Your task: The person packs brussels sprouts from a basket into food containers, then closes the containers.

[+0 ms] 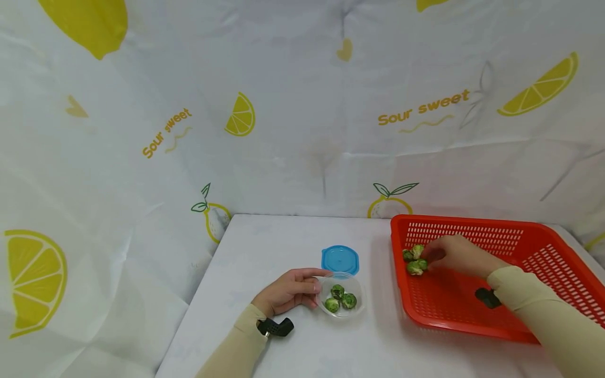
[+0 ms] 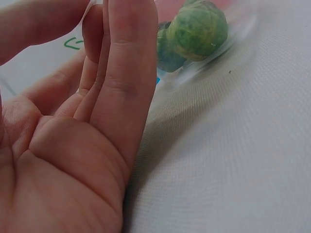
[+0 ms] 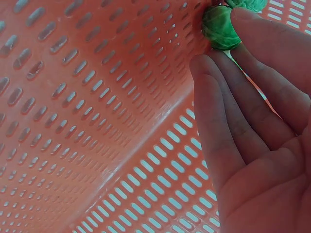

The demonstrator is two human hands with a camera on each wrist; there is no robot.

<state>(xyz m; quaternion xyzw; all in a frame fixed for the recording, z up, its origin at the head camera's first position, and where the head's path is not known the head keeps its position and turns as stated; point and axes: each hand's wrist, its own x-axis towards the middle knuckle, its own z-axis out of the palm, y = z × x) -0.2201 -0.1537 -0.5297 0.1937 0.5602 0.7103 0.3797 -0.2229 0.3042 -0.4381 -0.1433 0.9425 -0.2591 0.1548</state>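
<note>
My left hand point(image 1: 290, 290) grips the left rim of a small round clear plastic container point(image 1: 355, 311), thumb on the near side. Inside it lie three green Brussels sprouts point(image 1: 348, 301), and sprouts point(image 2: 199, 30) also show through its wall in the left wrist view. Over on the right, my right hand point(image 1: 460, 255) reaches into a red plastic basket point(image 1: 454, 329), its thumb and fingertips around a Brussels sprout point(image 3: 219, 28). Several sprouts point(image 1: 414, 268) cluster there by the basket's left wall. The fingers partly hide the sprout.
A blue lid point(image 1: 340, 260) lies flat on the white table point(image 1: 274, 236) just behind the clear container. The basket's raised, slotted walls surround my right hand. A white cloth backdrop point(image 1: 293, 157) with lemon prints stands behind the table.
</note>
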